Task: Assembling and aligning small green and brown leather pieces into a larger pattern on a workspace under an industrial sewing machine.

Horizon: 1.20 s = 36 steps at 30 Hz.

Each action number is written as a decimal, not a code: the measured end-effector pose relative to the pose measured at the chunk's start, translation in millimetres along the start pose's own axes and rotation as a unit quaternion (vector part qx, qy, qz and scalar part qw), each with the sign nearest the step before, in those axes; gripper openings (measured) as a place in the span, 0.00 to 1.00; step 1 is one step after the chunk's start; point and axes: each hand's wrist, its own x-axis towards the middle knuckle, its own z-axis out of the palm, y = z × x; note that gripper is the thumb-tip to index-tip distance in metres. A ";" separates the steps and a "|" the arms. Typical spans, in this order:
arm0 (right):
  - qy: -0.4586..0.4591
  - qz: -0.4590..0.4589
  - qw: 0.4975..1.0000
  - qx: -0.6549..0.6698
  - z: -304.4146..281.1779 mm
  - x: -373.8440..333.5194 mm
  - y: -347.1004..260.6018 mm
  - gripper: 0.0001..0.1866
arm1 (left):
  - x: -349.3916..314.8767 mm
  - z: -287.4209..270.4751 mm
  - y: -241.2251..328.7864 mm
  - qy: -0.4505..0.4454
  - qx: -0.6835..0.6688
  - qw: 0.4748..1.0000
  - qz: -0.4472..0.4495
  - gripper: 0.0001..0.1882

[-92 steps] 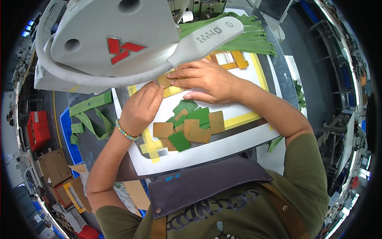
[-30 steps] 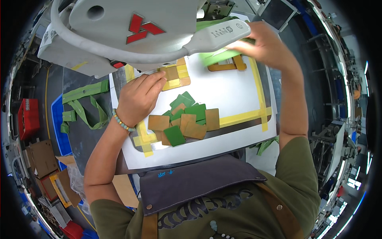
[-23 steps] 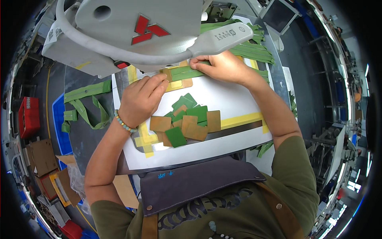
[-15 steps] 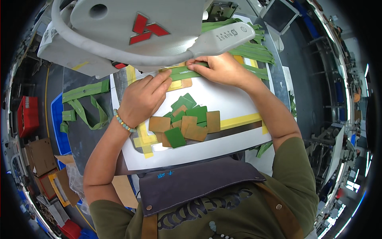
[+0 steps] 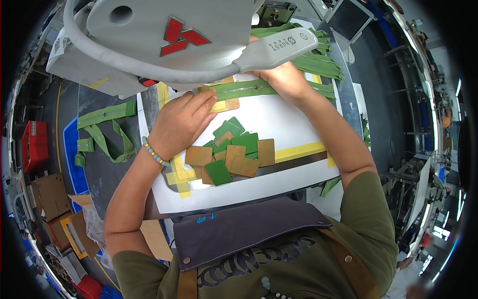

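From the head view, the hands were apart. A long green zip strip [image 5: 241, 90] lay flat between them, running left to right over the white sheet [image 5: 286, 122]. The left hand [image 5: 181, 117] was nearer, touching its left end (pinching or just pressing, I couldn't tell). The right hand [image 5: 286, 82] was by its other side, fingertips hidden behind a grey machine part [image 5: 276, 48], so I couldn't tell its grip.

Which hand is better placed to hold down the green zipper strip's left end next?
Left, most likely: the left hand lies at that end of the zipper strip, while the right hand is farther right, partly hidden by the grey paddle.
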 end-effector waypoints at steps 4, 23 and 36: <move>-0.098 0.064 0.975 0.190 -27.6 9.8 -3.1 0.17 | -2.2 2.4 -0.5 -0.001 0.008 1.000 -0.004 0.18; -0.235 -0.098 0.879 -0.404 -33.6 1.4 -13.8 0.08 | 1.7 -0.4 -2.5 0.004 -0.066 0.998 -0.020 0.16; -0.220 -0.318 0.850 -0.357 1.2 -6.4 14.0 0.17 | -1.5 -6.9 -1.3 0.012 -0.060 0.998 -0.017 0.14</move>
